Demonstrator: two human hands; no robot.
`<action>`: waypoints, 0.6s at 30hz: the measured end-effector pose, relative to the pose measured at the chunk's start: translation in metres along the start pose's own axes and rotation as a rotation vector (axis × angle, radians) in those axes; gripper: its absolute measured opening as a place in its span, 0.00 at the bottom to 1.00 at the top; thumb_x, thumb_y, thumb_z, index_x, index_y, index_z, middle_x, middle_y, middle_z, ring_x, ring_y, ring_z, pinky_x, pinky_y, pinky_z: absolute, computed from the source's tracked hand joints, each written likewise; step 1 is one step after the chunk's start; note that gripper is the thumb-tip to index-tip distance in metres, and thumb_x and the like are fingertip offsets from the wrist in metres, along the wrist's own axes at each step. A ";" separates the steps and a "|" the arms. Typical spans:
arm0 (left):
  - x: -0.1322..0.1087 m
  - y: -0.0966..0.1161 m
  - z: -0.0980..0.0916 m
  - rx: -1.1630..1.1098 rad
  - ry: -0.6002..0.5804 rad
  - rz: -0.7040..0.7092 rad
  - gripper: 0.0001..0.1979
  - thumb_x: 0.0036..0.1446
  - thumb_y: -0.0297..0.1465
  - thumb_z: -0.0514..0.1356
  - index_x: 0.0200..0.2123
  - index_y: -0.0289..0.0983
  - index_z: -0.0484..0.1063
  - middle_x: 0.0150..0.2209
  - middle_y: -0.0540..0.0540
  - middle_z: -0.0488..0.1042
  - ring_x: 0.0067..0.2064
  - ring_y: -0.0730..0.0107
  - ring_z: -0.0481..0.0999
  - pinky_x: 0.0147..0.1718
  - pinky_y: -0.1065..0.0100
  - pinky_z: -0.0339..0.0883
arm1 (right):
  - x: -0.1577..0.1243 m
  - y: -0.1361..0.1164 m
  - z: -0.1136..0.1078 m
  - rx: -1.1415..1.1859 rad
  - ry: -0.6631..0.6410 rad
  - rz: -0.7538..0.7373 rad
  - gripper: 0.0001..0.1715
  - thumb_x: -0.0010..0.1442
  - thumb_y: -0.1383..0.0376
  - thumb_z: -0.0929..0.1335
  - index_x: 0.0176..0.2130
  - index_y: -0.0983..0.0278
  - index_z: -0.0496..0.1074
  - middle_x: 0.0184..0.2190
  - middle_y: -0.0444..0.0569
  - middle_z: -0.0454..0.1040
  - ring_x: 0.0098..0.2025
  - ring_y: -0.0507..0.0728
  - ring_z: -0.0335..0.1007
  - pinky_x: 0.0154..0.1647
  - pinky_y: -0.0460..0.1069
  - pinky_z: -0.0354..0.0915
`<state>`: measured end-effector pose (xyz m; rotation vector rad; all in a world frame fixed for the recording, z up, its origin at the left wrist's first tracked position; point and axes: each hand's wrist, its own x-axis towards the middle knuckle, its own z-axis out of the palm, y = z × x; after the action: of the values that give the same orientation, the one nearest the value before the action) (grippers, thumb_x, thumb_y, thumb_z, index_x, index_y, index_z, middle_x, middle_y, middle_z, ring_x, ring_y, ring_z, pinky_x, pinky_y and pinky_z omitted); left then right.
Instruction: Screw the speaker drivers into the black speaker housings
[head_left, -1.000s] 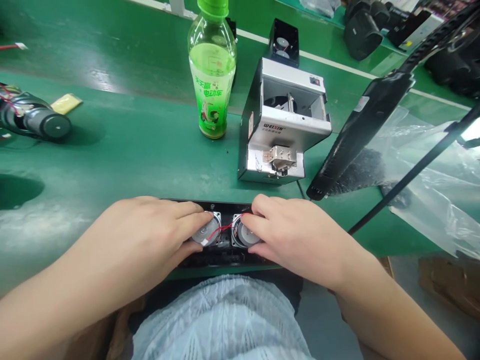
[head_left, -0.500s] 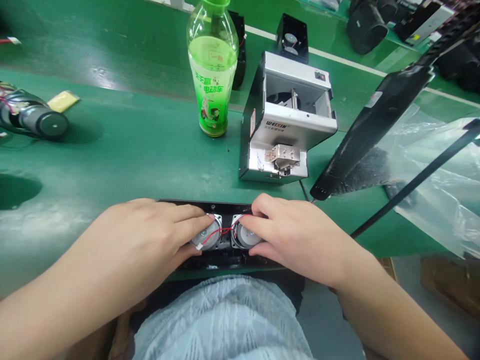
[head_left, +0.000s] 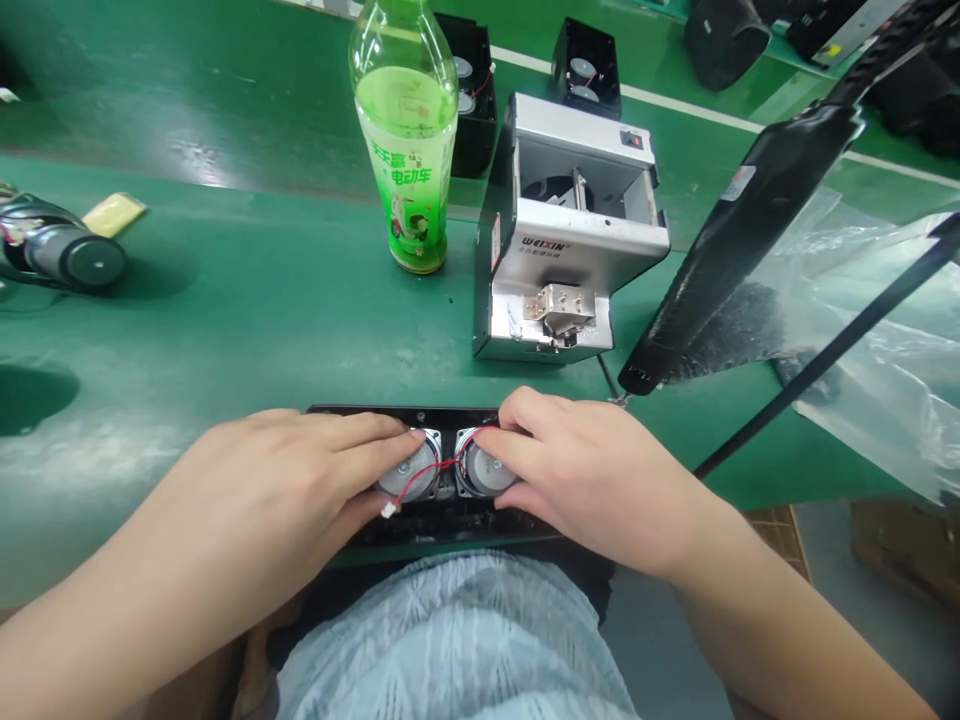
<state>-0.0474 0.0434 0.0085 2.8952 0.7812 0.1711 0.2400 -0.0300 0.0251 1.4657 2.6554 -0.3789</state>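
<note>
Speakers (head_left: 486,472) sit side by side in a long black housing (head_left: 465,526) at the near edge of the green worktop (head_left: 247,320). The left hand (head_left: 289,475) has its grip around the left speaker (head_left: 409,478), the right hand (head_left: 592,470) around the right speaker (head_left: 487,474), each clasped from near and far sides. Red wires (head_left: 424,474) end in a white connector (head_left: 388,510). Farther off, a bottle (head_left: 411,150) stands left of a silver machine (head_left: 577,235).
</note>
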 end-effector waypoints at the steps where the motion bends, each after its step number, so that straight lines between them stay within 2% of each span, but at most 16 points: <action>1: 0.000 0.000 0.001 -0.008 0.003 -0.004 0.25 0.78 0.41 0.48 0.57 0.47 0.85 0.53 0.49 0.89 0.41 0.51 0.90 0.35 0.51 0.79 | 0.001 0.000 0.000 -0.001 0.008 0.006 0.21 0.68 0.55 0.77 0.55 0.60 0.74 0.46 0.45 0.69 0.37 0.57 0.69 0.32 0.56 0.58; 9: 0.000 0.003 0.000 -0.093 0.021 -0.047 0.25 0.79 0.44 0.49 0.56 0.47 0.86 0.52 0.46 0.89 0.43 0.49 0.90 0.36 0.52 0.80 | -0.002 0.003 -0.004 0.009 -0.042 -0.018 0.21 0.67 0.55 0.77 0.54 0.60 0.73 0.46 0.45 0.69 0.40 0.59 0.71 0.33 0.57 0.62; 13: 0.001 0.003 -0.001 -0.075 0.025 -0.023 0.25 0.79 0.41 0.48 0.55 0.46 0.87 0.51 0.46 0.89 0.41 0.50 0.90 0.34 0.51 0.79 | -0.002 0.003 -0.002 0.003 -0.051 0.000 0.23 0.67 0.56 0.77 0.57 0.59 0.73 0.47 0.45 0.69 0.41 0.59 0.71 0.33 0.57 0.63; 18: -0.002 0.000 0.001 -0.111 0.018 -0.036 0.22 0.77 0.41 0.52 0.56 0.49 0.86 0.52 0.47 0.89 0.42 0.50 0.90 0.35 0.53 0.79 | -0.001 0.001 -0.001 -0.005 -0.010 -0.012 0.22 0.67 0.55 0.77 0.55 0.60 0.73 0.46 0.46 0.69 0.39 0.58 0.70 0.32 0.56 0.62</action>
<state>-0.0488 0.0425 0.0070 2.7776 0.7999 0.2287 0.2417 -0.0297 0.0260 1.4433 2.6571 -0.3793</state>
